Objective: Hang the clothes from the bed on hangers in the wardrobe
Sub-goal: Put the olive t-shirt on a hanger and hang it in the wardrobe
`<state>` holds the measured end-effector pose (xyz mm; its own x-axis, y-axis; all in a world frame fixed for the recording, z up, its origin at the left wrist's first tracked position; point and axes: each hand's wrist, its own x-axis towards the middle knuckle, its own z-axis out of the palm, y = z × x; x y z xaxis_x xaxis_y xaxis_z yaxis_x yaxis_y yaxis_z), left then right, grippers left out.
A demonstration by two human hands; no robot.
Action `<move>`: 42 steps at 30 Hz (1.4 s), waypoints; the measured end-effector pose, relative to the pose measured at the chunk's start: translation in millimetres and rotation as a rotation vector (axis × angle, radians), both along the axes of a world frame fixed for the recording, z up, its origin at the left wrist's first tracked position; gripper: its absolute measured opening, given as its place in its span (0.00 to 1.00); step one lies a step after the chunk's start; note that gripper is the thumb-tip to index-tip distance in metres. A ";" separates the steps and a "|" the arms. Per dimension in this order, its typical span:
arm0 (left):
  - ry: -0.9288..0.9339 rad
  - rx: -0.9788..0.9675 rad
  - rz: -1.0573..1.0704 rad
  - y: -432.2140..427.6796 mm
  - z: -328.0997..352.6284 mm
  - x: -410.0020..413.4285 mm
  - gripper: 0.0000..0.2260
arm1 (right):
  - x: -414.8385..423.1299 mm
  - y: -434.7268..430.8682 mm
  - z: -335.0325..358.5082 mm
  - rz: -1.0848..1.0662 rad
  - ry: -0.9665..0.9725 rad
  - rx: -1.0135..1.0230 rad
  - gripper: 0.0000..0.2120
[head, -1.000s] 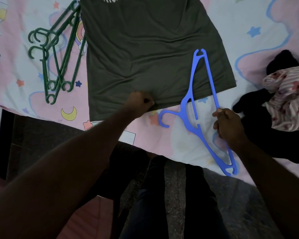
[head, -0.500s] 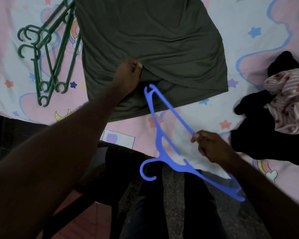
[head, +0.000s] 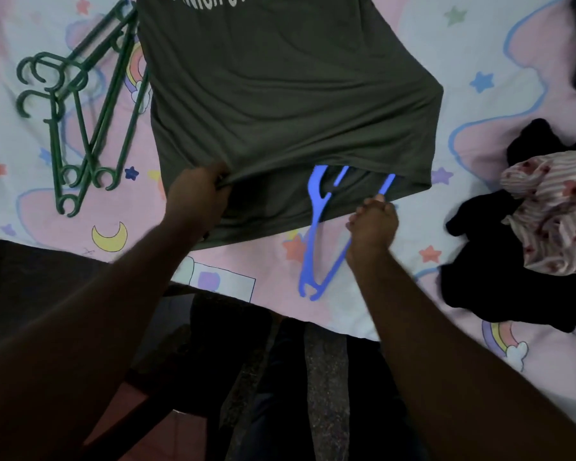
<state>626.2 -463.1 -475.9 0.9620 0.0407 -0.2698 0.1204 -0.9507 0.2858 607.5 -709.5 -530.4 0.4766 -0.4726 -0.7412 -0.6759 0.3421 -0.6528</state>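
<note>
An olive-green T-shirt (head: 290,104) with white lettering lies spread on the bed. My left hand (head: 198,194) grips its top hem layer and lifts it, opening the bottom of the shirt. My right hand (head: 373,224) holds a blue plastic hanger (head: 315,207) by one arm. The hanger's far part is inside the shirt's opening and hidden by the fabric; one end still pokes out toward me over the sheet.
Several green hangers (head: 80,128) lie on the bed to the left of the shirt. A pile of black and striped floral clothes (head: 526,221) sits at the right. The bed's patterned sheet (head: 499,48) ends near my legs, with dark floor below.
The right hand has pushed the blue hanger forward, so its far part now sits under the shirt's hem. The left hand shifted left along the hem and raised it.
</note>
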 end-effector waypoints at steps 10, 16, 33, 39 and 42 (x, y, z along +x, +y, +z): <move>-0.109 -0.186 0.097 -1.7 9.7 -13.9 0.15 | 39.0 63.8 10.3 0.427 -0.052 0.191 0.08; 0.176 0.009 0.107 13.3 -12.5 -19.4 0.23 | 48.2 2.0 -3.9 0.866 -0.260 -0.864 0.24; -0.112 -0.017 0.582 34.1 -43.6 -92.6 0.09 | 34.0 -152.9 -5.9 0.532 -0.218 -0.907 0.13; -0.453 -0.495 1.299 8.6 -25.4 -63.5 0.08 | 32.5 -135.4 8.1 0.437 -0.146 -0.542 0.18; -0.510 -0.533 1.295 8.4 -22.3 -58.8 0.06 | 39.8 -129.7 5.5 0.499 -0.086 -0.524 0.18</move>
<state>567.4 -454.7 -498.2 0.3292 0.9266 -0.1818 0.5611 -0.0371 0.8269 647.3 -839.2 -524.9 0.7747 -0.4665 -0.4269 -0.6084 -0.3656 -0.7044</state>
